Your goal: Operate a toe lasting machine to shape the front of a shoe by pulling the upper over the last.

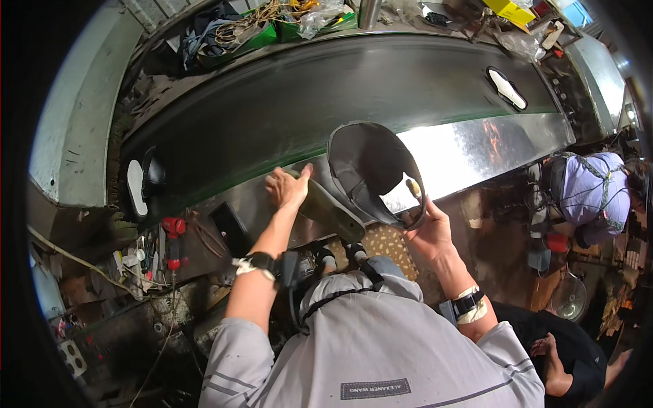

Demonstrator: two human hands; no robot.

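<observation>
A dark, round-mouthed bucket-like container (371,153) is tilted over the near metal ledge, its opening turned up toward me. My right hand (431,230) grips its lower right rim, thumb on the edge. Inside its lower right part show a bright white patch and a small tan piece (413,188), whose kind I cannot make out. A long olive-brown strip-like piece (333,213) with a rounded end lies along the container's left side. My left hand (288,188) is at that piece's upper end with fingers apart, slightly blurred; I see no firm grasp.
A dark conveyor belt (272,102) runs across, bearing a black shoe with a white insole (506,88) at the right and a white-soled shoe piece (137,187) at the left. A black phone-like slab (230,228) and a red tool (174,231) lie left. Another person (592,187) is at the right.
</observation>
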